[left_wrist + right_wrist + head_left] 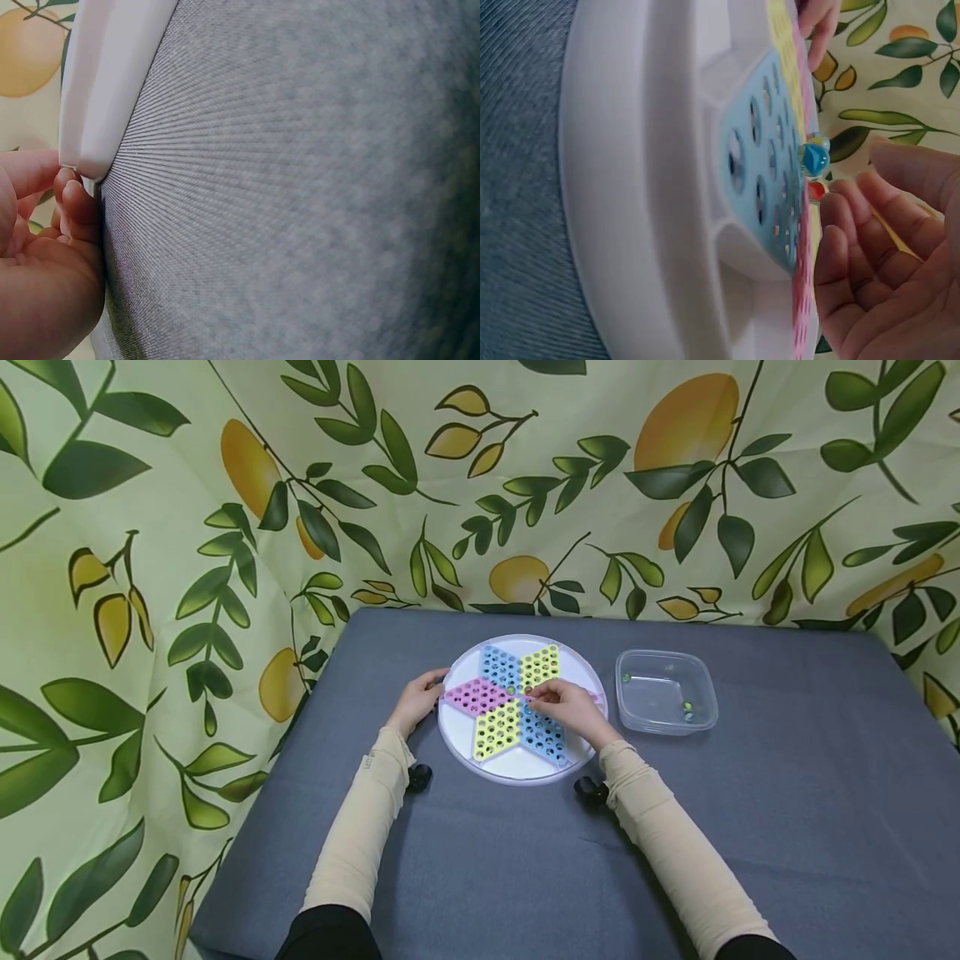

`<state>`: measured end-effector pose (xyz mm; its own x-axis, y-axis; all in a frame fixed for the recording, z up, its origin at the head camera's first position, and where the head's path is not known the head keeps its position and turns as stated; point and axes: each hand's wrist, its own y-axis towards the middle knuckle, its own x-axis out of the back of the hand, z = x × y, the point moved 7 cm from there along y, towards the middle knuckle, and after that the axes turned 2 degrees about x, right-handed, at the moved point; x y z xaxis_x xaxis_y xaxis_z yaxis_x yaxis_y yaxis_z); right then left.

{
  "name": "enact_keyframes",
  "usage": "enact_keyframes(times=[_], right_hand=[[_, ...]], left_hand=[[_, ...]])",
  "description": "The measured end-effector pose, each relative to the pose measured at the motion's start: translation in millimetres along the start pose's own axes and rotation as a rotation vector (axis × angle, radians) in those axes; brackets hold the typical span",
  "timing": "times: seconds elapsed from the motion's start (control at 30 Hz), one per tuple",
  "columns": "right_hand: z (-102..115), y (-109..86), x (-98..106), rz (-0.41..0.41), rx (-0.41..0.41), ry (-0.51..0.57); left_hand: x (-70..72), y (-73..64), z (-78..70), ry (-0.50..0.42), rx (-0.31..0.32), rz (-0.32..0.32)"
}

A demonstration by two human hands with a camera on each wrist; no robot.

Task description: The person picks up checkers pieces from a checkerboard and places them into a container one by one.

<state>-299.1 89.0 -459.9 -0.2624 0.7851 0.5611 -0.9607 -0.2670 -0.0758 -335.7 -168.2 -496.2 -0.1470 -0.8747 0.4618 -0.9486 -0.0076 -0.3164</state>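
A round white Chinese checkers board (525, 770) lies on the table, its star in pink, yellow and blue perforated points. My left hand (417, 702) holds the board's left rim, fingertips pinched at the white edge (112, 90) in the left wrist view. Over the star's centre is my right hand (572, 708), thumb apart from the loosely bent fingers (832, 262). Right by those fingertips, a blue marble (814, 160) and a red marble (817, 190) sit on the board, with a clear one partly hidden behind the blue.
To the right of the board stands a clear plastic container (666, 727) with a few marbles (687, 707) inside. A grey-blue cloth (495, 868) covers the table. Behind hangs a leaf-and-fruit patterned curtain (420, 552).
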Motion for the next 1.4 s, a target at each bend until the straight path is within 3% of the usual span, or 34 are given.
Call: enact_keyframes(times=[0.63, 0.83, 1.4], right_hand=[[-12, -2.1, -9, -0.050, -0.080, -0.058], [-11, -3.5, -12, -0.066, -0.070, -0.079], [-14, -5.2, -10, -0.091, -0.112, -0.043]], left_hand=[[-0.3, -0.8, -0.4, 0.003, -0.015, -0.002], [0.0, -0.5, -0.3, 0.007, -0.016, -0.006], [-1.1, 0.9, 2.3, 0.004, -0.002, -0.011]])
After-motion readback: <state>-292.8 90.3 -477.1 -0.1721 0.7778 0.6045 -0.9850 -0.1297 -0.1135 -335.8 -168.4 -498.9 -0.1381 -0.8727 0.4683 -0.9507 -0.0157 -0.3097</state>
